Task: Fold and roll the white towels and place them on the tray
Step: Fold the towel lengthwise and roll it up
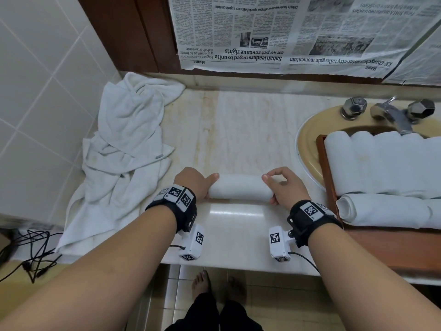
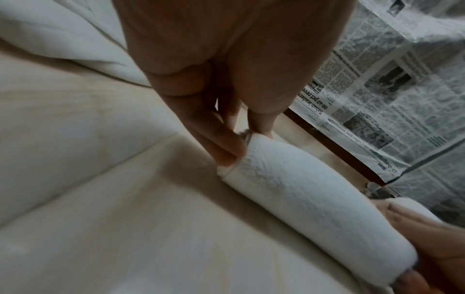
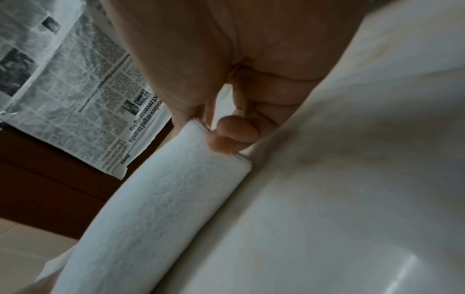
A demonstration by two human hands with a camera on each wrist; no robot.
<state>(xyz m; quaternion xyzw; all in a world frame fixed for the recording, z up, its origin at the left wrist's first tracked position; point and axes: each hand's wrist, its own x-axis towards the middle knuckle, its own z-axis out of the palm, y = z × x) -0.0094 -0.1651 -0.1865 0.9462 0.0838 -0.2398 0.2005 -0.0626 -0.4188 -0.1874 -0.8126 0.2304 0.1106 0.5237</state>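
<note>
Now both hands — left (image 1: pixel 196 185), right (image 1: pixel 285 185) — pinch the rolled towel's (image 1: pixel 241 189) ends.

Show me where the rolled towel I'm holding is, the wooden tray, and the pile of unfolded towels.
rolled towel (image 1: pixel 239 188): head view, middle of the roll between both hands.
wooden tray (image 1: pixel 322 158): head view, its left rim.
pile of unfolded towels (image 1: pixel 124 139): head view, centre of the crumpled heap.

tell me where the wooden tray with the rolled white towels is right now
In the head view the brown wooden tray sits at the right, over the beige sink, right of the right hand.
</note>
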